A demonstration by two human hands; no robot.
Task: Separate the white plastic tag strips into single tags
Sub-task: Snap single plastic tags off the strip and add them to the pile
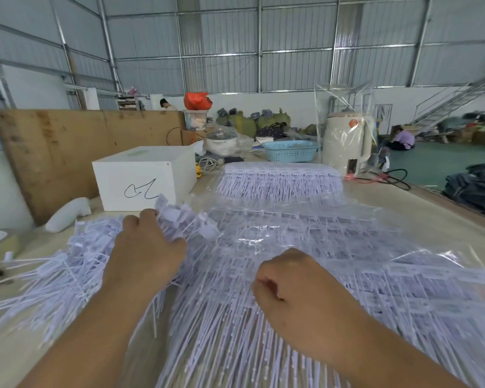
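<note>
— White plastic everywhere. What is it?

— Tag strips (pixel 263 275): flat rows of thin stems joined to small rectangular heads, stacked in a sheet that covers the near tabletop (pixel 420 200), partly under clear film (pixel 403 247). A second stack (pixel 280 177) lies farther back, also on film.

— And the heap on the left?

— Loose tags (pixel 53 275), stems pointing every way, piled just beside the sheet.

— What are the hands doing?

— The left hand (pixel 143 247) has its fingers curled round a bunch of tags (pixel 185 219), lifted at the far edge of the heap. The right hand (pixel 294 287) is curled on top of the sheet; whether it pinches a stem I cannot tell, the fingers are tucked under.

— Anything else on the tabletop?

— A white box (pixel 143 177) with a black scribble on its front, behind the left hand. Farther back a blue basket (pixel 290 151), a white pot (pixel 221 142), and a cream kettle (pixel 346 141) under a clear bag. A wooden board (pixel 67 147) leans along the left side.

— The room?

— A big shed with grey corrugated walls (pixel 221 51) and steel framing, a green floor (pixel 437 163), a metal stair (pixel 459 96) at right, and a person (pixel 401 140) sitting on the floor.
</note>
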